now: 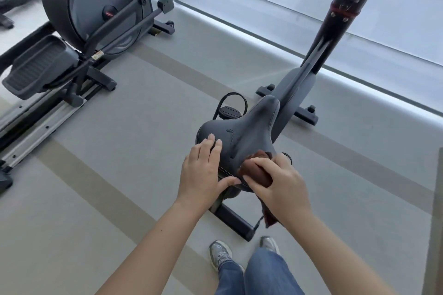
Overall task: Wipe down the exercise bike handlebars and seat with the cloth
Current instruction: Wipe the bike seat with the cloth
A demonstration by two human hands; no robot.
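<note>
In the lower middle of the frame, the black seat (249, 132) of the exercise bike points its narrow nose toward the upper right, where the bike's dark post (335, 38) rises out of the top edge. The left hand (201, 172) lies released on the seat's left rear, fingers straight on top and thumb against the back rim. The right hand (280, 184) grasps a bunched reddish-brown cloth (259, 172) and presses it on the seat's right rear; a loose end hangs below the wrist. A grey elliptical trainer (96, 7) fills the upper left. Blue jeans (261, 273) and grey shoes (219, 254) show at the bottom on the grey floor (119, 151).
</note>
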